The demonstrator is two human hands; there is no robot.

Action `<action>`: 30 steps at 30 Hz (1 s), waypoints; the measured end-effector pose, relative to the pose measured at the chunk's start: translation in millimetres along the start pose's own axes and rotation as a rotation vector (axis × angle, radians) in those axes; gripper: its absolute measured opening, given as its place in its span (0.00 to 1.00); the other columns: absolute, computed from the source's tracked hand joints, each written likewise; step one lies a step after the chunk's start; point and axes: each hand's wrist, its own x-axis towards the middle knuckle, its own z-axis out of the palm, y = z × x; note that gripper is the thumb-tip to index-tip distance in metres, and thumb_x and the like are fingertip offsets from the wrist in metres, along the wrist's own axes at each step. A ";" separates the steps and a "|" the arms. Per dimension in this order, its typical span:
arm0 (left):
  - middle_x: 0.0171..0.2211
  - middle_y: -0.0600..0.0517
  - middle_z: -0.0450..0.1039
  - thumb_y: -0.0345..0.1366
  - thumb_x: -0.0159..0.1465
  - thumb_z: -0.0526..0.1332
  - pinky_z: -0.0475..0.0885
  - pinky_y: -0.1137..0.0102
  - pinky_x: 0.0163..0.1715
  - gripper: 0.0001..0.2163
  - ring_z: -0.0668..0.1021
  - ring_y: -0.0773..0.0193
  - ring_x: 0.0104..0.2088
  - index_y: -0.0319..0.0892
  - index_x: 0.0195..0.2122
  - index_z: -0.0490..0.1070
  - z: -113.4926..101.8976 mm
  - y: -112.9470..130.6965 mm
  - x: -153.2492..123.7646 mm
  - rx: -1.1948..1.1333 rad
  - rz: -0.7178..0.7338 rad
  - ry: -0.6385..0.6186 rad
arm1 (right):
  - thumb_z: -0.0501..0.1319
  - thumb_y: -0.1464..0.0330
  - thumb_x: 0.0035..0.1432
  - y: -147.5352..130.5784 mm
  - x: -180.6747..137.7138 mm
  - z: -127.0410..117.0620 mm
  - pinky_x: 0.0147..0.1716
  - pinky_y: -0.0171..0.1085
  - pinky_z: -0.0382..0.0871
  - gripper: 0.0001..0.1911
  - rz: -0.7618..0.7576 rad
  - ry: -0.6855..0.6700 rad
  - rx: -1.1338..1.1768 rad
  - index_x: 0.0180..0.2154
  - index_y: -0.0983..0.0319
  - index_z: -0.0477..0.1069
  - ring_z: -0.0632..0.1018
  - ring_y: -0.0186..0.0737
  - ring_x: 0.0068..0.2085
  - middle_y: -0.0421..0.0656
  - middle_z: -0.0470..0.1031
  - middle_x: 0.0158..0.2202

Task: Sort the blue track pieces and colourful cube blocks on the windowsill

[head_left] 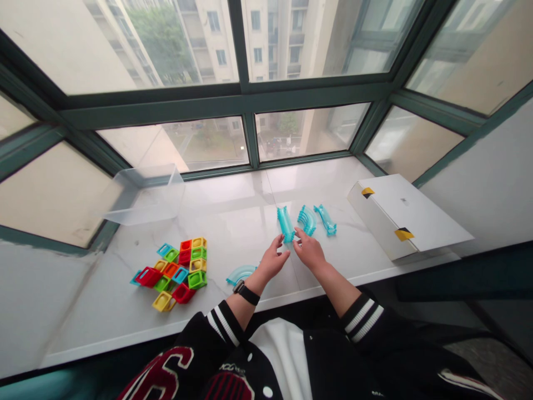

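A straight, clear blue toy track piece (285, 221) lies lengthwise in front of me on the white marbled sill. At its near end, my left hand (273, 261) has its fingertips at the left corner, thumb and forefinger slightly apart. From the right side, my right hand (309, 251) curls its fingers against the same end. The piece is gripped between both hands; exact fingertip contact is too small to make out. Just right of it are a curved blue track piece (307, 220) and another narrow blue piece (325, 220). Another curved blue piece (241, 274) is partly hidden behind my left wrist.
Left of my hands sits a cluster of colourful hollow blocks (172, 270). A clear plastic bin (144, 194) stands at the back left by the window. On the right is a white box (410, 216) with yellow-black tape. The sill's front edge (166, 331) runs close to my body.
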 end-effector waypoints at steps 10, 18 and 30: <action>0.65 0.41 0.71 0.42 0.68 0.63 0.76 0.53 0.59 0.23 0.77 0.50 0.61 0.45 0.63 0.69 -68.4 -7.3 -34.0 0.059 0.015 0.122 | 0.60 0.71 0.65 19.6 -29.8 7.5 0.44 0.40 0.77 0.22 0.028 0.006 0.125 0.59 0.57 0.70 0.83 0.39 0.38 0.46 0.82 0.51; 0.55 0.46 0.77 0.43 0.68 0.60 0.71 0.51 0.63 0.15 0.78 0.52 0.58 0.47 0.54 0.76 -136.7 -42.0 -110.9 0.492 0.157 0.360 | 0.59 0.72 0.65 -7.4 -70.1 30.0 0.45 0.36 0.74 0.19 -0.309 -0.276 0.222 0.55 0.55 0.77 0.80 0.35 0.36 0.42 0.80 0.46; 0.55 0.45 0.77 0.35 0.63 0.63 0.70 0.52 0.64 0.17 0.77 0.50 0.57 0.46 0.53 0.78 -137.7 -67.3 -135.5 0.712 0.004 0.310 | 0.64 0.70 0.63 -36.2 -80.1 39.1 0.45 0.35 0.72 0.20 -0.412 -0.545 0.049 0.56 0.52 0.79 0.80 0.38 0.40 0.43 0.79 0.48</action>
